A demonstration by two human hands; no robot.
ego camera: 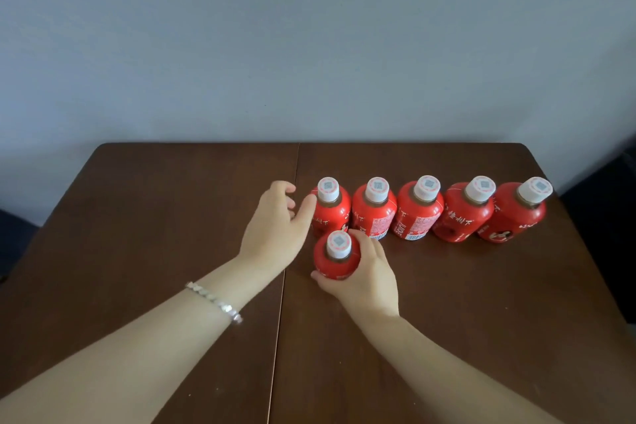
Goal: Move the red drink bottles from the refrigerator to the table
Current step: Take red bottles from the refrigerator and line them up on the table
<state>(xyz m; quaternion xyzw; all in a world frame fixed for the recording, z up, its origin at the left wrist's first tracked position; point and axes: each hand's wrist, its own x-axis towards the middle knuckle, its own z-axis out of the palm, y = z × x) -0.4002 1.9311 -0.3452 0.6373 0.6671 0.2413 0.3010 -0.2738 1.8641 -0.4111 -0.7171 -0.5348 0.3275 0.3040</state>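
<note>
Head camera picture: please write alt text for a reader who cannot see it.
The right hand grips a red bottle standing on a brown table, in front of a row of five more red bottles. The left hand, fingers loosely curled, is beside the row's left end.

Both forearms are bare — a thin silvery bracelet point(215, 301) of small, glinting links circles the wrist just behind the left hand point(275, 224).

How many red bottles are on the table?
6. Five stand in a row: leftmost bottle, second bottle, middle bottle, fourth bottle, rightmost bottle. The front bottle stands before the row's left end, held by the right hand. None looks hidden.
</note>
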